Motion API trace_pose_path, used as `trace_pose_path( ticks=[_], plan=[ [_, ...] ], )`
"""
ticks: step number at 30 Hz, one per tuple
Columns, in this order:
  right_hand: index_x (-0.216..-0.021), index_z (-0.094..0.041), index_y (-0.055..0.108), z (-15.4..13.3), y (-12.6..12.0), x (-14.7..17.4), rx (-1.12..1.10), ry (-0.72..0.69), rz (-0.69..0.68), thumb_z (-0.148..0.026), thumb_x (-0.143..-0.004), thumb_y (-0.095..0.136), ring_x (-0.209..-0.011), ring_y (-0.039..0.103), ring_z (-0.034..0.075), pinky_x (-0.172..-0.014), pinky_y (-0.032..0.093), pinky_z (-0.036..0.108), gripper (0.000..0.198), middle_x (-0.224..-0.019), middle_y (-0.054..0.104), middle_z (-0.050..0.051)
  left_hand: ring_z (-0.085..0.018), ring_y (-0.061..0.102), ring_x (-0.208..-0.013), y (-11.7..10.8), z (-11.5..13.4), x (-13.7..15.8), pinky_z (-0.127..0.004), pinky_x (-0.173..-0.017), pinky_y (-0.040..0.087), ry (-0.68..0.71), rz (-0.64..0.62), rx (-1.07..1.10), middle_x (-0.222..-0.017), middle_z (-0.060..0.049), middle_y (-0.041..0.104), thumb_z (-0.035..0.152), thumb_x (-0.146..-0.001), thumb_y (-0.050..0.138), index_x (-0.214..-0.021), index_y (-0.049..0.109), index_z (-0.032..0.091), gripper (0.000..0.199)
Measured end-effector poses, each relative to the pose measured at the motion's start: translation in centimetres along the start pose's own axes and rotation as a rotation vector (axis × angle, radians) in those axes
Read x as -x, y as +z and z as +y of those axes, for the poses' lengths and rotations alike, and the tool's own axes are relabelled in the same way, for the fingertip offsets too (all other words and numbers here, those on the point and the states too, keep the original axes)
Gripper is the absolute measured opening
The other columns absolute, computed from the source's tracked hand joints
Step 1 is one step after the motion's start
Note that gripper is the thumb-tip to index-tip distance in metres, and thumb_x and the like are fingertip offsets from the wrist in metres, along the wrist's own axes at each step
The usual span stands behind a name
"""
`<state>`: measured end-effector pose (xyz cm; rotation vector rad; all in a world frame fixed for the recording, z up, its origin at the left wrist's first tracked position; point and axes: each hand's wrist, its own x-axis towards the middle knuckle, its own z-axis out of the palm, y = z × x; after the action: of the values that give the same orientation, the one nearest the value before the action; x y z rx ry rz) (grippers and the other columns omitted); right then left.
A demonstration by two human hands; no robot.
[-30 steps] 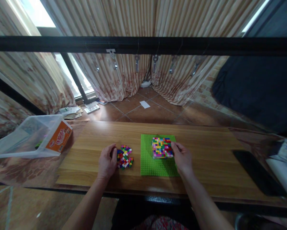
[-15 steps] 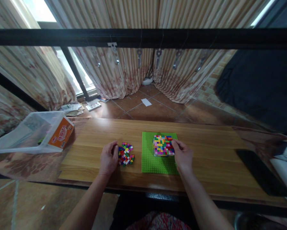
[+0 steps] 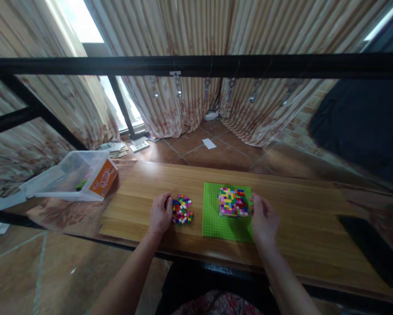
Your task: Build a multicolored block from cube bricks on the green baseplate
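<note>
On the wooden table, my left hand [image 3: 161, 213] rests against the left side of a loose pile of small multicoloured toy bricks [image 3: 182, 211]. Its fingers are curled together, and anything inside them is hidden. To the right lies a green studded baseplate [image 3: 212, 227] bearing a block built of many coloured bricks [image 3: 233, 202]. My right hand [image 3: 264, 218] is at the plate's right edge, just right of the block. Thumb and fingers there are drawn together, and whether a small brick is between them does not show.
A clear plastic box [image 3: 81, 175] with an orange label lies on its side at the table's left end. A black flat object [image 3: 370, 247] is at the right end. A black metal bar [image 3: 196, 66] crosses beyond the table, before striped curtains [image 3: 189, 30].
My right hand has drawn off the brick block to the plate's right edge. My left hand stays beside the pile. The whole view has shifted, so things appear further right.
</note>
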<state>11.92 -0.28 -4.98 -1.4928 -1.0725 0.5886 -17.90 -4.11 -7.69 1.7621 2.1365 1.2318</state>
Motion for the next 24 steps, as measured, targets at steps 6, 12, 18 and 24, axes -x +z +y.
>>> trace_pose_path(
  ticks=[6, 12, 18, 24],
  plan=[
    [-0.095, -0.022, 0.071, -4.4, 0.6, 4.7, 0.025, -0.245, -0.377, -0.039, -0.086, 0.058, -0.085, 0.065, 0.018, -0.075, 0.051, 0.031, 0.024, -0.095, 0.071, 0.005, -0.021, 0.063, -0.098, 0.0, 0.2, 0.3, -0.038, -0.091, 0.051, 0.000, -0.003, 0.010, -0.100, -0.008, 0.069, 0.027, -0.091, 0.045, -0.103, 0.063, 0.019, 0.023],
    [-0.091, -0.021, 0.067, -3.4, 4.4, 9.9, 0.159, -0.456, -0.735, -0.024, -0.089, 0.052, -0.082, 0.062, 0.018, -0.075, 0.048, 0.031, 0.015, -0.087, 0.067, 0.005, -0.021, 0.062, -0.097, 0.0, 0.4, 0.3, -0.038, -0.091, 0.050, -0.011, -0.009, 0.012, -0.099, -0.008, 0.069, 0.026, -0.092, 0.045, -0.102, 0.064, 0.019, 0.023],
    [-0.084, -0.022, 0.063, -2.1, 6.7, 10.6, 0.378, -0.575, -0.745, -0.019, -0.087, 0.053, -0.083, 0.059, 0.021, -0.075, 0.045, 0.033, 0.011, -0.084, 0.064, 0.004, -0.021, 0.062, -0.098, -0.2, 0.7, 0.3, -0.040, -0.092, 0.050, -0.040, -0.024, 0.015, -0.100, -0.008, 0.069, 0.027, -0.092, 0.045, -0.104, 0.064, 0.020, 0.023],
    [-0.083, -0.023, 0.061, -1.9, 7.1, 11.0, 0.420, -0.644, -0.709, -0.016, -0.089, 0.050, -0.081, 0.058, 0.021, -0.071, 0.043, 0.032, 0.015, -0.081, 0.062, 0.004, -0.021, 0.062, -0.097, -0.2, 0.7, 0.3, -0.039, -0.092, 0.050, -0.038, -0.023, 0.020, -0.100, -0.009, 0.069, 0.027, -0.092, 0.044, -0.103, 0.064, 0.019, 0.024]
  ],
)
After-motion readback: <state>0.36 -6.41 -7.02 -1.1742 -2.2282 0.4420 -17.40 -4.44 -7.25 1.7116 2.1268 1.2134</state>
